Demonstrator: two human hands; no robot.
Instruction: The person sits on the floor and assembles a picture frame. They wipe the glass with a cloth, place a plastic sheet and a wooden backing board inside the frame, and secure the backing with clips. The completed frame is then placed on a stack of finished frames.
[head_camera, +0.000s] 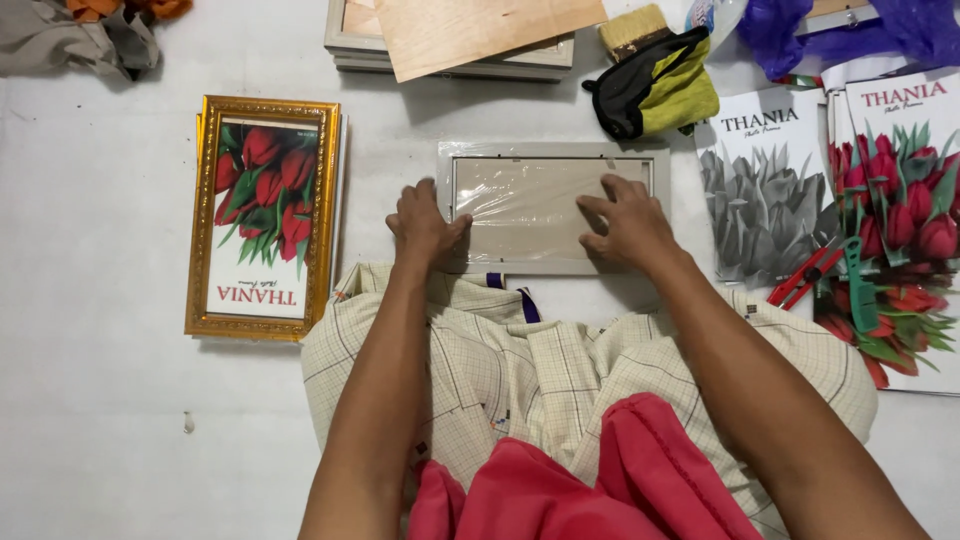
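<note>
A grey picture frame lies face down on the white floor, its backing covered in clear plastic film. My left hand rests on the frame's left edge, thumb on the film. The fingers of my right hand lie spread flat on the right part of the backing. Neither hand holds anything. My legs, in checked cloth, sit just below the frame.
A gold frame with a red tulip print lies to the left. Stacked grey frames and a plywood sheet are above. A brush and a yellow-black glove lie upper right. Tulip prints and red-green pliers lie at right.
</note>
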